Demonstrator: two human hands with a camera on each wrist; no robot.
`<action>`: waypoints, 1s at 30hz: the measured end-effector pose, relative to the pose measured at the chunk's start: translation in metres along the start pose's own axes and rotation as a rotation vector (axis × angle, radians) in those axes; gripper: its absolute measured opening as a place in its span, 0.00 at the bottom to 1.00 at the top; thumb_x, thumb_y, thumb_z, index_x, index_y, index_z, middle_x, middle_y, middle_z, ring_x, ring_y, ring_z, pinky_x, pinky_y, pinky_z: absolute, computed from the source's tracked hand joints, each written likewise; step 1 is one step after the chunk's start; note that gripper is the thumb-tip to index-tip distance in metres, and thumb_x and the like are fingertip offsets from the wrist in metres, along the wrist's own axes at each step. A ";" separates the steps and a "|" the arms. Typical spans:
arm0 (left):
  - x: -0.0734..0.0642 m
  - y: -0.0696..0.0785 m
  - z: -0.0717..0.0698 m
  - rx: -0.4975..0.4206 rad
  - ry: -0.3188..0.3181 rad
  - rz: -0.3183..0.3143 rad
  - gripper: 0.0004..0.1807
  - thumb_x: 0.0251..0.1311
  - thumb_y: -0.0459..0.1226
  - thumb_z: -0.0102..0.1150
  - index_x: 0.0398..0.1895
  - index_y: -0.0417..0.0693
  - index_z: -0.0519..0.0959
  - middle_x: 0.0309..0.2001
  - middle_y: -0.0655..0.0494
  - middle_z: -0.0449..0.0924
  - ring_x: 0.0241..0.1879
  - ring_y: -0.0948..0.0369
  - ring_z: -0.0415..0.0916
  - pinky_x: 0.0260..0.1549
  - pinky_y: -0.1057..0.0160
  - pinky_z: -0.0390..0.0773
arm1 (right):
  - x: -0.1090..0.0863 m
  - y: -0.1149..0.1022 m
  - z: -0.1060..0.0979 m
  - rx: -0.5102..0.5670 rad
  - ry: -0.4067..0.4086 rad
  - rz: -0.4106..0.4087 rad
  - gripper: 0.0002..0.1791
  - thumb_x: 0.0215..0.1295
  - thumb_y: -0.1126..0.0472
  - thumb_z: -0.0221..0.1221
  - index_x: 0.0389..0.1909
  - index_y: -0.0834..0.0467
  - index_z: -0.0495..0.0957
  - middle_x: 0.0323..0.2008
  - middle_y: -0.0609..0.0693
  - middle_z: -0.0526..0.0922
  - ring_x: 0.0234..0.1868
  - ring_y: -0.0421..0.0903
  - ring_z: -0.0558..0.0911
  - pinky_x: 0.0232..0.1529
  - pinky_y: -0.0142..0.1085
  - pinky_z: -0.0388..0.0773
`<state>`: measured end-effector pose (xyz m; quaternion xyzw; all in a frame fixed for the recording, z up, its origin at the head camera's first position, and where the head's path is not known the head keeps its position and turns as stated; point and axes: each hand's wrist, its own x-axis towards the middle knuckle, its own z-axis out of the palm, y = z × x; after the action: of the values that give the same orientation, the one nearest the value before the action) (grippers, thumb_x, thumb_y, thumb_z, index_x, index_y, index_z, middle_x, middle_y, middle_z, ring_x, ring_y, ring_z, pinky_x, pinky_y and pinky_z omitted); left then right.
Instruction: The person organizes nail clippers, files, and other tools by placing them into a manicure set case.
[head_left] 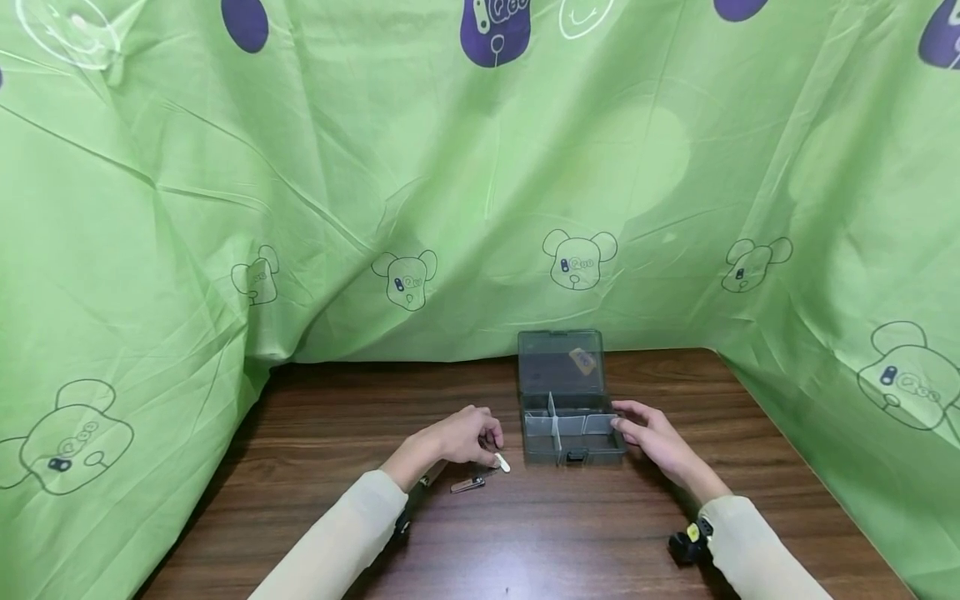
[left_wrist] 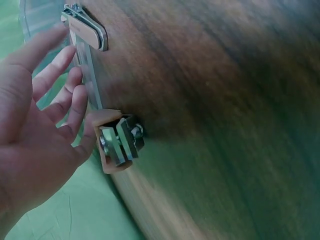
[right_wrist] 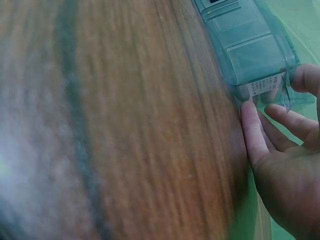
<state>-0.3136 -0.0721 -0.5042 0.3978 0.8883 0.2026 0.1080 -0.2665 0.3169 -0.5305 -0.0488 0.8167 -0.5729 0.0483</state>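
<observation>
My left hand (head_left: 467,435) reaches down over the table, thumb and forefinger pinching a small white oval piece (head_left: 503,462). Just in front of it lies a nail clipper (head_left: 468,484), which the left wrist view shows with a pinkish lever. Beneath the left wrist sits a small tan and metal object (left_wrist: 120,140), its kind unclear. A grey see-through divider box (head_left: 576,457) stands with its lid (head_left: 558,362) raised. My right hand (head_left: 660,442) grips its right wall, thumb at the rim and fingers along the outside, near a printed label (right_wrist: 265,85).
Thin dividers (head_left: 556,433) split the box into several compartments. An orange sticker (head_left: 582,360) shows on the lid. The dark wooden table (head_left: 585,533) is bounded at the back and sides by a green patterned cloth (head_left: 480,317).
</observation>
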 end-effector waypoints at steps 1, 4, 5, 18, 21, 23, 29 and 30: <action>0.000 0.001 0.000 0.007 0.002 -0.005 0.10 0.58 0.44 0.79 0.39 0.56 0.86 0.41 0.61 0.77 0.43 0.63 0.72 0.45 0.66 0.73 | 0.000 0.000 0.000 -0.001 -0.001 0.001 0.31 0.80 0.58 0.58 0.75 0.70 0.65 0.71 0.70 0.70 0.60 0.43 0.78 0.56 0.31 0.79; 0.001 0.003 -0.001 0.030 0.015 -0.008 0.08 0.60 0.43 0.78 0.38 0.56 0.86 0.40 0.60 0.77 0.41 0.63 0.70 0.44 0.65 0.71 | 0.001 0.000 -0.001 0.005 0.009 0.015 0.30 0.80 0.58 0.58 0.75 0.68 0.67 0.71 0.68 0.70 0.61 0.45 0.78 0.56 0.31 0.79; 0.001 0.003 -0.001 0.032 0.020 -0.003 0.08 0.61 0.43 0.77 0.37 0.56 0.85 0.39 0.59 0.77 0.40 0.64 0.69 0.43 0.65 0.71 | 0.001 0.001 -0.001 -0.002 0.002 0.008 0.30 0.80 0.58 0.58 0.75 0.69 0.66 0.71 0.69 0.70 0.62 0.46 0.78 0.56 0.31 0.78; 0.006 0.001 0.005 0.014 0.063 0.042 0.10 0.67 0.37 0.72 0.30 0.55 0.79 0.30 0.65 0.77 0.31 0.69 0.73 0.34 0.70 0.75 | 0.000 0.003 -0.002 0.024 -0.006 0.017 0.32 0.79 0.57 0.59 0.76 0.69 0.65 0.74 0.69 0.67 0.68 0.55 0.74 0.59 0.35 0.78; 0.007 0.000 0.006 0.016 0.073 0.043 0.09 0.69 0.37 0.69 0.31 0.55 0.79 0.29 0.68 0.75 0.30 0.71 0.72 0.34 0.70 0.76 | -0.001 0.004 -0.002 0.028 -0.003 0.023 0.32 0.79 0.58 0.59 0.76 0.68 0.65 0.74 0.69 0.68 0.67 0.54 0.75 0.58 0.33 0.78; 0.007 0.000 0.002 0.016 0.068 0.037 0.09 0.70 0.37 0.69 0.32 0.55 0.79 0.29 0.68 0.76 0.31 0.71 0.72 0.34 0.70 0.76 | -0.001 0.004 -0.001 0.025 -0.002 0.028 0.31 0.79 0.58 0.59 0.75 0.68 0.66 0.73 0.68 0.68 0.66 0.53 0.75 0.57 0.32 0.78; 0.005 0.002 -0.030 -0.017 0.102 0.001 0.07 0.70 0.34 0.68 0.34 0.52 0.80 0.30 0.64 0.77 0.31 0.68 0.74 0.35 0.66 0.79 | 0.000 0.003 -0.001 0.018 0.005 0.009 0.30 0.79 0.57 0.59 0.75 0.68 0.67 0.71 0.68 0.70 0.62 0.48 0.77 0.54 0.30 0.79; 0.006 0.003 -0.035 -0.020 0.121 0.003 0.07 0.70 0.33 0.68 0.34 0.51 0.80 0.30 0.64 0.78 0.31 0.67 0.74 0.34 0.66 0.79 | 0.000 0.004 -0.001 0.017 0.002 0.007 0.31 0.79 0.57 0.59 0.75 0.68 0.67 0.72 0.68 0.70 0.61 0.47 0.77 0.54 0.29 0.78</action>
<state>-0.3280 -0.0758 -0.4723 0.3849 0.8906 0.2354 0.0578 -0.2666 0.3196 -0.5335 -0.0448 0.8120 -0.5798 0.0497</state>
